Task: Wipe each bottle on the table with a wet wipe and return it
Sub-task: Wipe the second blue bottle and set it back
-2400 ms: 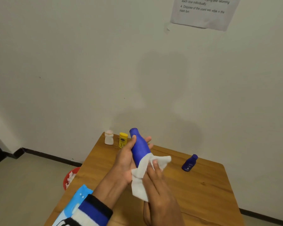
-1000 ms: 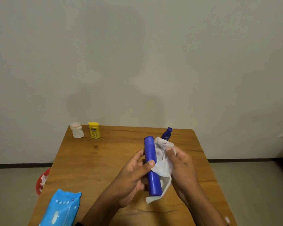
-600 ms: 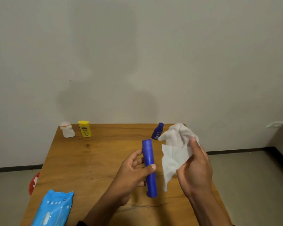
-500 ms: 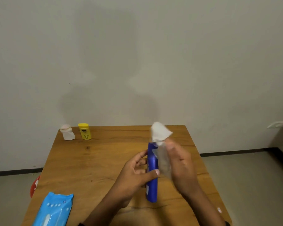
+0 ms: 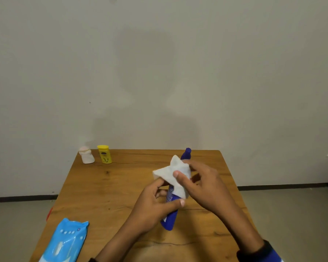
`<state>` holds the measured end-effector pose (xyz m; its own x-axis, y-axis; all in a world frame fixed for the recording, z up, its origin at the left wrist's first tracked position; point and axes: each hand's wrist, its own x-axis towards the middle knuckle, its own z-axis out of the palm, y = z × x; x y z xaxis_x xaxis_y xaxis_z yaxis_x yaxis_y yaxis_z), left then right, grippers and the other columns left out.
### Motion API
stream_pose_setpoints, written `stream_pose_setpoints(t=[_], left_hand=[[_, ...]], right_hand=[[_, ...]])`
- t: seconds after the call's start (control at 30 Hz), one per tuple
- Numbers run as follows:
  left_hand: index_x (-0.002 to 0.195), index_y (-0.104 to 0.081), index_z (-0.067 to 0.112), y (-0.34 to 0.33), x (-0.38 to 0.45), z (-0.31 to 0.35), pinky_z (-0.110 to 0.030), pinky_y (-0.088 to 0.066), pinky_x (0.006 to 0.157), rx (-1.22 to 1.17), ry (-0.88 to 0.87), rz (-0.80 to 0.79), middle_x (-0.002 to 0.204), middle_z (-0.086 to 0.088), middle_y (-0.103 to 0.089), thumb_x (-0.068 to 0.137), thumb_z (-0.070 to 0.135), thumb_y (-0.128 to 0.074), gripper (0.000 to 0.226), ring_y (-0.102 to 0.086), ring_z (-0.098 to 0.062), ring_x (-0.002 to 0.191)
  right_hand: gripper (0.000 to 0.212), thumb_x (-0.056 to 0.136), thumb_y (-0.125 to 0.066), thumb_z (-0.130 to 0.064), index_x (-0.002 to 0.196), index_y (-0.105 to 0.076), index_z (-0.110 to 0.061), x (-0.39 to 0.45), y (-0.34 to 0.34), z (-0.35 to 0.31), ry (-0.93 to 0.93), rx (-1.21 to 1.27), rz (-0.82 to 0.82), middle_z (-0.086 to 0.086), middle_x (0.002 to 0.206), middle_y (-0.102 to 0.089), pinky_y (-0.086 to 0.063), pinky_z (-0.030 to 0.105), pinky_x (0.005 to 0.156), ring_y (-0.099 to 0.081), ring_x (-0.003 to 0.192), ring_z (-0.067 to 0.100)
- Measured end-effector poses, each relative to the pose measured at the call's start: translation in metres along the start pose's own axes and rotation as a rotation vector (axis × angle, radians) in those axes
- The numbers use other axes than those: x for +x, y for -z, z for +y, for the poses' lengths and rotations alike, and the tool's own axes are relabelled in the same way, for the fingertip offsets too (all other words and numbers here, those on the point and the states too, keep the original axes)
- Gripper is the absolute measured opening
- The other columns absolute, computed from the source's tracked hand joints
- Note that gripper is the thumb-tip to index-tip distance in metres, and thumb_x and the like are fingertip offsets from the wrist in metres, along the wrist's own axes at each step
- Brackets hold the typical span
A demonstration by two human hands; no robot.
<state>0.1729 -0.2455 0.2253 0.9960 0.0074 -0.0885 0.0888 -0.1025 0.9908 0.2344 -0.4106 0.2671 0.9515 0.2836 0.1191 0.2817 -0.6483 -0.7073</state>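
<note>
Blue bottle [image 5: 169, 218] is held above the wooden bench [image 5: 110, 195], gripped low on its body by the left hand [image 5: 151, 207], thumb across its front. Right hand [image 5: 203, 184] pinches a white wipe [image 5: 173, 175] draped over the bottle's top. At the far edge stand a small blue bottle [image 5: 186, 153], a yellow bottle [image 5: 104, 154] and a white bottle [image 5: 87, 155]. A wipes pack [image 5: 64, 242] lies near left.

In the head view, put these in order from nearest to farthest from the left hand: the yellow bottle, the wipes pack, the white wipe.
From the left hand:
1. White wipe: touching its fingers, draped over the tall blue bottle in its grip.
2. Wipes pack: lower left, at the table's near edge.
3. Yellow bottle: far left corner, by the wall.
</note>
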Motion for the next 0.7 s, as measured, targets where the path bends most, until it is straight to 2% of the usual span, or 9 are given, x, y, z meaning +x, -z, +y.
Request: stream_pose_setpoints(t=[0.1,0.17,0.23,0.3,0.43,0.53,0.6,0.63,0.7], left_hand=[[0.116,-0.058,0.056,-0.012,-0.004,-0.003,-0.011,-0.052,0.078,0.205,-0.139,0.026,0.116,0.025,-0.065,0.07,0.042,-0.082,0.054,-0.06,0.005,0.109],[0.128,-0.053,0.048,-0.021,-0.008,-0.008,-0.011,-0.05,0.084,0.36,-0.214,0.064,0.121,0.024,-0.057,0.075,0.05,-0.075,0.057,-0.055,0.003,0.113],[0.138,-0.05,0.036,-0.028,-0.012,-0.015,-0.013,-0.047,0.093,0.56,-0.268,0.102,0.13,0.019,-0.051,0.082,0.053,-0.07,0.062,-0.049,0.0,0.118],[0.145,-0.045,0.029,-0.033,-0.017,-0.021,-0.02,-0.047,0.102,0.707,-0.294,0.14,0.14,0.014,-0.047,0.088,0.053,-0.066,0.065,-0.044,-0.003,0.126],[0.148,-0.036,0.029,-0.043,-0.019,-0.022,-0.02,-0.048,0.101,0.805,-0.247,0.232,0.141,0.014,-0.05,0.086,0.058,-0.066,0.074,-0.049,-0.005,0.122],[0.141,-0.041,0.032,-0.049,-0.014,-0.017,-0.01,-0.047,0.089,0.667,-0.116,0.233,0.127,0.015,-0.057,0.083,0.043,-0.077,0.07,-0.054,-0.001,0.106],[0.125,-0.052,0.035,-0.045,-0.009,-0.011,-0.021,-0.057,0.083,0.517,-0.038,0.069,0.11,0.017,-0.065,0.078,0.034,-0.079,0.054,-0.062,-0.005,0.093],[0.116,-0.057,0.033,-0.039,-0.006,-0.009,-0.029,-0.06,0.083,0.364,0.037,-0.083,0.102,0.013,-0.07,0.077,0.027,-0.077,0.044,-0.065,-0.007,0.087],[0.116,-0.063,0.023,-0.026,-0.007,0.003,-0.031,-0.06,0.079,-0.106,0.246,-0.509,0.096,0.001,-0.073,0.082,0.009,-0.072,0.038,-0.066,-0.012,0.08]], right_hand=[[0.037,0.081,-0.055,-0.069,0.081,-0.06,-0.033,0.001,-0.006,0.008,-0.06,-0.069,0.01,-0.011,0.073,-0.065,-0.039,0.014,0.045,-0.059,0.062,-0.001],[0.04,0.082,-0.056,-0.066,0.073,-0.06,-0.028,0.002,-0.008,0.012,-0.107,-0.035,0.026,-0.008,0.067,-0.065,-0.039,0.018,0.043,-0.06,0.061,0.003],[0.047,0.085,-0.052,-0.066,0.078,-0.063,-0.02,0.003,-0.009,0.017,-0.152,-0.023,-0.017,-0.004,0.071,-0.067,-0.054,0.032,0.054,-0.065,0.065,0.01],[0.045,0.089,-0.049,-0.06,0.083,-0.063,-0.018,0.001,-0.009,0.02,-0.157,-0.019,-0.05,-0.002,0.075,-0.068,-0.06,0.04,0.063,-0.067,0.069,0.015],[0.025,0.099,-0.045,-0.043,0.09,-0.061,-0.025,0.0,-0.008,0.02,-0.092,0.011,-0.011,-0.003,0.084,-0.068,-0.057,0.029,0.066,-0.065,0.075,0.01],[0.025,0.101,-0.044,-0.041,0.088,-0.06,-0.026,0.0,-0.003,0.02,0.06,-0.041,-0.019,-0.005,0.077,-0.066,-0.057,0.03,0.06,-0.064,0.069,0.011],[0.032,0.101,-0.043,-0.041,0.083,-0.061,-0.021,0.001,0.006,0.024,0.152,-0.021,-0.07,-0.002,0.071,-0.065,-0.054,0.034,0.055,-0.063,0.063,0.014],[0.036,0.1,-0.042,-0.043,0.078,-0.06,-0.021,0.002,0.011,0.026,0.199,0.008,-0.095,-0.002,0.065,-0.063,-0.05,0.035,0.051,-0.061,0.059,0.014],[0.041,0.097,-0.039,-0.048,0.068,-0.055,-0.023,0.001,0.018,0.031,0.295,0.104,-0.134,-0.002,0.058,-0.057,-0.041,0.033,0.046,-0.055,0.052,0.014]])
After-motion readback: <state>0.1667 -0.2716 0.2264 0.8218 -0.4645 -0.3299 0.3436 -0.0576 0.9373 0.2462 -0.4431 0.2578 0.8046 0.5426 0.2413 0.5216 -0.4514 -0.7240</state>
